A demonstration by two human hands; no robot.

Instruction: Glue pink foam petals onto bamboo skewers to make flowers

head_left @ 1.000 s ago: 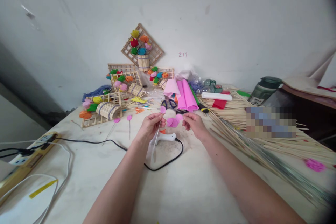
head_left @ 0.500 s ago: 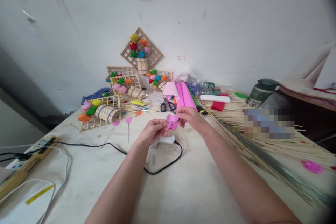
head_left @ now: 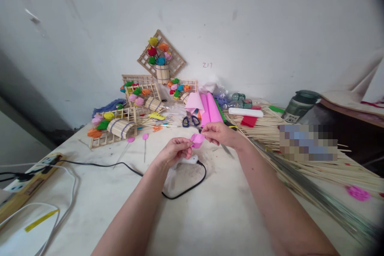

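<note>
Between my two hands is a small pink paper flower (head_left: 197, 140) of rounded petals. My left hand (head_left: 177, 151) pinches it from the left, fingers curled closed. My right hand (head_left: 218, 133) is also closed in a pinch, its fingertips at the flower's upper right edge. A thin grey stem (head_left: 228, 151) shows below my right hand; whether it is held or lies on the table I cannot tell. Beneath my left hand lies a white glue gun (head_left: 189, 160), partly hidden, with a black cord. Two pink paper circles on thin stems, one of them a near circle (head_left: 145, 136), lie to the left.
Stick lattices with paper flowers (head_left: 120, 128) stand at the back left. Dark-handled scissors (head_left: 191, 121) and pink paper rolls (head_left: 211, 108) lie behind my hands. Bamboo sticks (head_left: 315, 172) and a dark green bottle (head_left: 301, 106) are right. A power strip (head_left: 33, 184) with cables is left.
The pink petals, spread apart earlier, now look gathered into a more compact shape. My right hand has shifted slightly, and the grey stem below it has come into view.
</note>
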